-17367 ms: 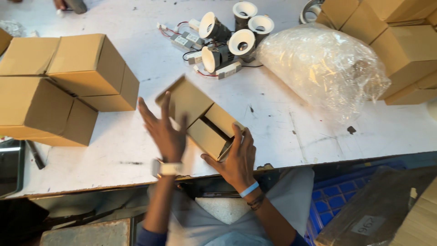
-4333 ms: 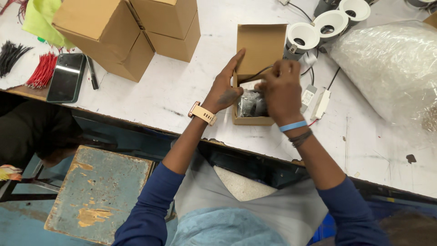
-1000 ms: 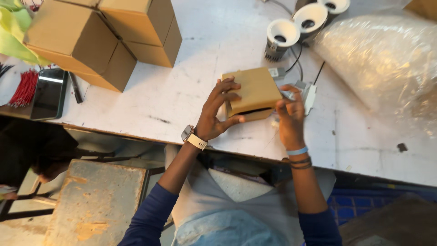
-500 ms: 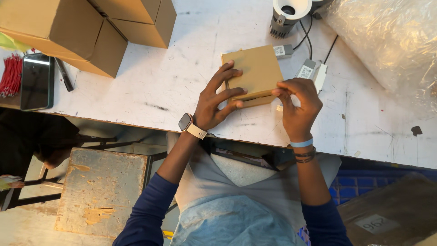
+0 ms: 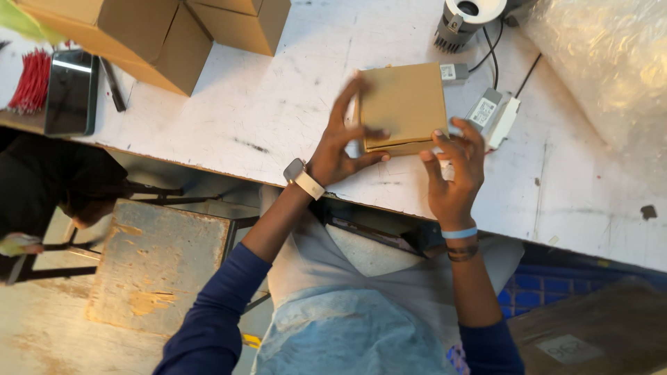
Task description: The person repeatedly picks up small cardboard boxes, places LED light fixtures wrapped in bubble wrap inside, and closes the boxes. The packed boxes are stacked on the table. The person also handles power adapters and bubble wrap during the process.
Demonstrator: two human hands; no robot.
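Observation:
A small closed brown cardboard box (image 5: pixel 404 104) rests on the white table (image 5: pixel 278 104) near its front edge. My left hand (image 5: pixel 342 142) grips the box's left side, thumb under the front edge and fingers spread on its lid. Just right of the box's front corner is my right hand (image 5: pixel 455 170), fingers spread, fingertips at or close to that corner. A watch sits on my left wrist, a blue band on my right.
Larger cardboard boxes (image 5: pixel 160 31) stand at the back left. A black phone (image 5: pixel 69 90) and red ties (image 5: pixel 31 80) lie at the far left. A round lamp fitting (image 5: pixel 462 21), its white driver (image 5: pixel 495 114) and a bubble-wrap bag (image 5: pixel 604 69) lie to the right.
The box's flaps were folded shut over the item inside. In the last half second my right hand has come off the lid and opened beside the box.

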